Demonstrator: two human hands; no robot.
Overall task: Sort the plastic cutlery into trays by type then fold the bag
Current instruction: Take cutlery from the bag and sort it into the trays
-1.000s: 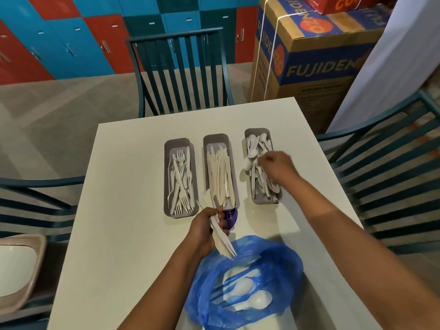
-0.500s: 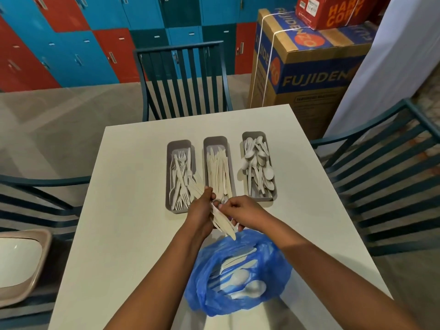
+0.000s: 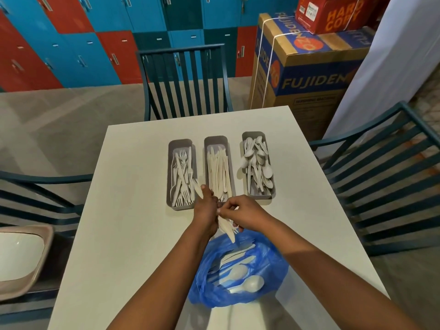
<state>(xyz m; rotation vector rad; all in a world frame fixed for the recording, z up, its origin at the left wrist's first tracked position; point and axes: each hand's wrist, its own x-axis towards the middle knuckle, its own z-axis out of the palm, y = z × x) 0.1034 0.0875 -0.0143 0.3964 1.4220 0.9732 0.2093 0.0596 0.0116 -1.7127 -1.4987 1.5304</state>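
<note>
White plastic cutlery point(image 3: 227, 228) is bunched in the left hand point(image 3: 206, 211), fingers curled round the handles so the mixed pieces fan down toward the bag; holding them as a bundle lets the other hand draw out 1 at a time. The right hand point(image 3: 242, 214) pinches a piece at the top of that bundle, apparently singling it out; which type it is cannot be told.

Just beyond the hands stand 3 grey trays side by side: the left tray point(image 3: 181, 175) holds forks, the middle tray point(image 3: 219, 169) knives, the right tray point(image 3: 258, 165) spoons. They sit lengthwise and within easy reach, so each piece can be dropped in lengthways.

Nearer the person, the blue bag point(image 3: 269, 270) lies open on the white bench point(image 3: 133, 210) with several spoons and other pieces inside, so sorting looks well along but unfinished, and folding must wait. Dark slatted chairs point(image 3: 183, 79) ring the bench.
</note>
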